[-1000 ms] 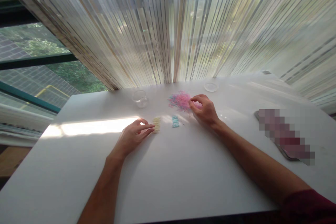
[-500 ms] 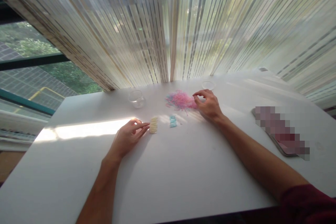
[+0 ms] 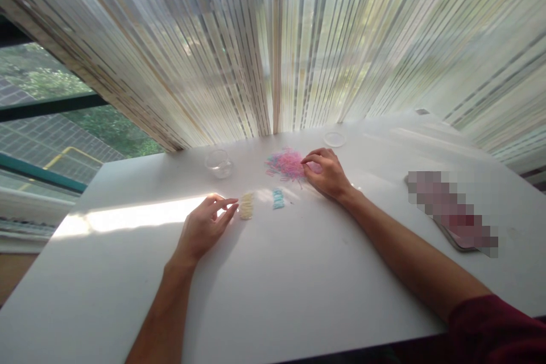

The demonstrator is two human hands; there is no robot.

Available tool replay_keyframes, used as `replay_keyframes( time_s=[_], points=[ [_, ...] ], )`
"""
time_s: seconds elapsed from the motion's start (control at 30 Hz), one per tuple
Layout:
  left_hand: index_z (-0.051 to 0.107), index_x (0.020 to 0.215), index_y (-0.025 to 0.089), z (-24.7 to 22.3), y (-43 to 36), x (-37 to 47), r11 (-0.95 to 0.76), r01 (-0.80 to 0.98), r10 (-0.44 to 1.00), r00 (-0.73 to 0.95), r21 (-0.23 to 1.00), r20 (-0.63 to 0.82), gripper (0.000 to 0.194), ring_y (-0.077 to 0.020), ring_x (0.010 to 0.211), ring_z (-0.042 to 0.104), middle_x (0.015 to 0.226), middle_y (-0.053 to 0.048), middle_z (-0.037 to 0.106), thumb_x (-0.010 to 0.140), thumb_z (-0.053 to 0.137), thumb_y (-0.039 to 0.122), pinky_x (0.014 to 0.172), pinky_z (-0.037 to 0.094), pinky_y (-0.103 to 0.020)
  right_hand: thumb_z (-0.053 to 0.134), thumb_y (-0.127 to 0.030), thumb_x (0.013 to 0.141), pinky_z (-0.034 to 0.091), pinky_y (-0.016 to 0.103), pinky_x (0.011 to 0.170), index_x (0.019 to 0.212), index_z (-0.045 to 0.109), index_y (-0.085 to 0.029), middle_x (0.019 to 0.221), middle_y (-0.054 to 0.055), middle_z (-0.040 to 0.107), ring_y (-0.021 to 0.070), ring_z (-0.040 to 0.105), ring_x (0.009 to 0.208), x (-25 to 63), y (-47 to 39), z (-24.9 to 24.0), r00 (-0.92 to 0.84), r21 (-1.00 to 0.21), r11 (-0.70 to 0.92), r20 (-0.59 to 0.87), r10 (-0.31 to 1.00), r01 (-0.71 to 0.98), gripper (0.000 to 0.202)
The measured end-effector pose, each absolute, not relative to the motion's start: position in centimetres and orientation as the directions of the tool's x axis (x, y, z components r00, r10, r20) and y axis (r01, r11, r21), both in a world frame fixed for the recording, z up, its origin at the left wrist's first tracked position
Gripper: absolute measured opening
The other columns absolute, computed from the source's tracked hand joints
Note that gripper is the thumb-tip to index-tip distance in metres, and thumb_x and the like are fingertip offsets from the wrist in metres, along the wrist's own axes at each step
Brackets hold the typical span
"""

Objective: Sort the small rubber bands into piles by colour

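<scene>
A loose pile of small pink and blue pieces (image 3: 285, 165) lies on the white table (image 3: 273, 284). My right hand (image 3: 326, 173) is at the pile's right side, thumb and forefinger pinched together over it; whatever they hold is too small to make out. Nearer to me lie a row of yellow pieces (image 3: 246, 206) and, to its right, a row of blue pieces (image 3: 278, 199). My left hand (image 3: 207, 224) rests just left of the yellow row, its thumb and forefinger a little apart with nothing seen between them.
A clear round cup (image 3: 219, 165) stands behind my left hand, and a clear round lid (image 3: 335, 139) lies beyond my right hand. On the right is a phone-like flat object (image 3: 452, 213), partly pixelated. A striped curtain (image 3: 273, 45) hangs along the table's back edge.
My right hand has shifted left, further over the pile, uncovering more of the clear lid. My left thumb and forefinger are slightly farther from the yellow row. The view has moved a little.
</scene>
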State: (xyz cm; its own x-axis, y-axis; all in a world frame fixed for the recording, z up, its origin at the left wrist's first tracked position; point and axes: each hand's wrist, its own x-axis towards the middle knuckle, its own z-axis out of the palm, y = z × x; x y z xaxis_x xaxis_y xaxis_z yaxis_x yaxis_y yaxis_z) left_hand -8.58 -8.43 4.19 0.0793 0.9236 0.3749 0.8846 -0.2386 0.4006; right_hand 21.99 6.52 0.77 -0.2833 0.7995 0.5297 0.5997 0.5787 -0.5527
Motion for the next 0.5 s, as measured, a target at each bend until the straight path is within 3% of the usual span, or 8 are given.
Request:
replay_keyframes(
  time_s=[0.23, 0.5],
  points=[
    [0.075, 0.1, 0.022, 4.27, -8.4, -8.29, -0.247, 0.88, 0.925, 0.088, 0.407, 0.371, 0.025, -0.0079, 0.055, 0.046, 0.084, 0.0, 0.063, 0.094, 0.057, 0.039, 0.055, 0.042, -0.021, 0.062, -0.029, 0.089, 0.042, 0.047, 0.097, 0.089, 0.075, -0.025, 0.101, 0.008, 0.064, 0.0272, 0.055, 0.101, 21.67, 6.56, 0.54, -0.269, -0.548, 0.53, 0.486, 0.831, 0.647, 0.013],
    [0.075, 0.098, 0.022, 4.29, -8.41, -8.25, -0.252, 0.879, 0.924, 0.093, 0.405, 0.371, 0.026, -0.0085, 0.055, 0.046, 0.081, 0.0, 0.063, 0.093, 0.057, 0.04, 0.056, 0.042, -0.021, 0.066, -0.026, 0.083, 0.043, 0.047, 0.096, 0.093, 0.074, -0.024, 0.103, 0.009, 0.065, 0.0286, 0.055, 0.102, 21.68, 6.52, 0.53, -0.268, -0.537, 0.52, 0.478, 0.836, 0.664, 0.012]
  ],
)
